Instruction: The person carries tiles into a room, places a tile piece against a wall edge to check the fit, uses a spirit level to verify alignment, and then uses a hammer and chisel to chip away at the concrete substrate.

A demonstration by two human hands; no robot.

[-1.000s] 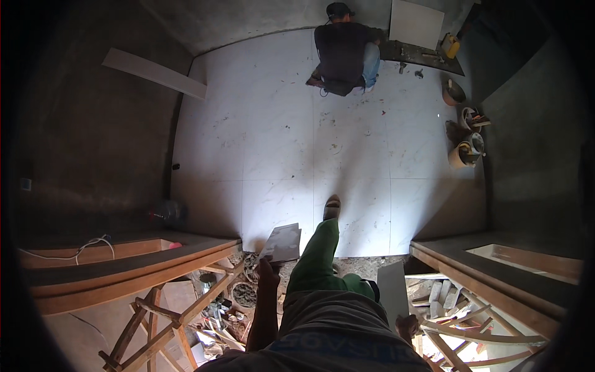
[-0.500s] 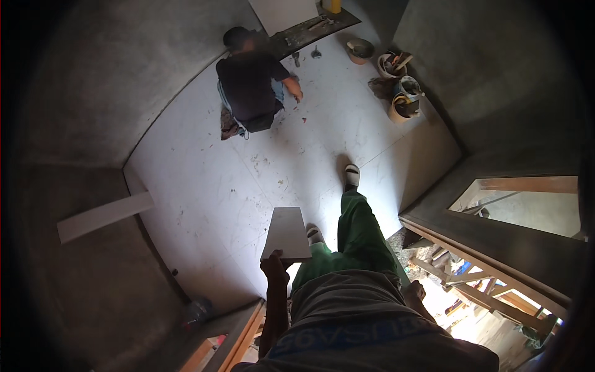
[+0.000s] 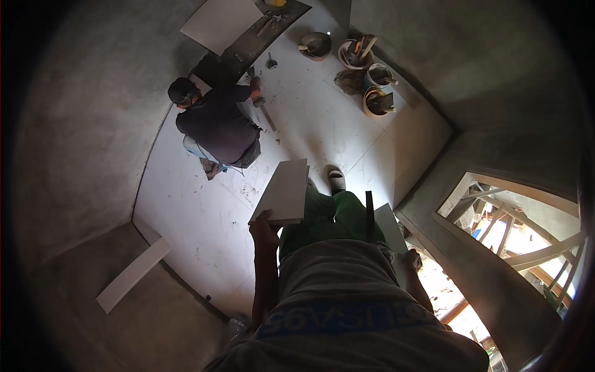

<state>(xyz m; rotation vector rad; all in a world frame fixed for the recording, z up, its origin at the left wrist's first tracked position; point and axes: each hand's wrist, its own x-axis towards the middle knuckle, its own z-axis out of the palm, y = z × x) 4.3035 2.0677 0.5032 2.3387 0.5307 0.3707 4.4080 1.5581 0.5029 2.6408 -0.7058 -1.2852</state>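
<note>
My left hand is closed around the near end of a pale rectangular tile piece. A second layer shows along its right edge, so it looks like more than one piece. My right hand hangs beside my right hip, its fingers partly in shadow. It appears closed on the lower end of another pale grey tile piece, which extends forward along my leg. A narrow dark bar stands beside that piece; what it is I cannot tell.
A crouching co-worker works by the left wall, with a hammer-like tool by their hand. A large tile lies at the back. A basin and several buckets line the right. Another tile strip leans on the left wall.
My view has turned, and I have moved forward. The left-hand tile now tilts right and shows its layered edge. The piece by my right hand shows its broad face. The co-worker reaches farther forward.
</note>
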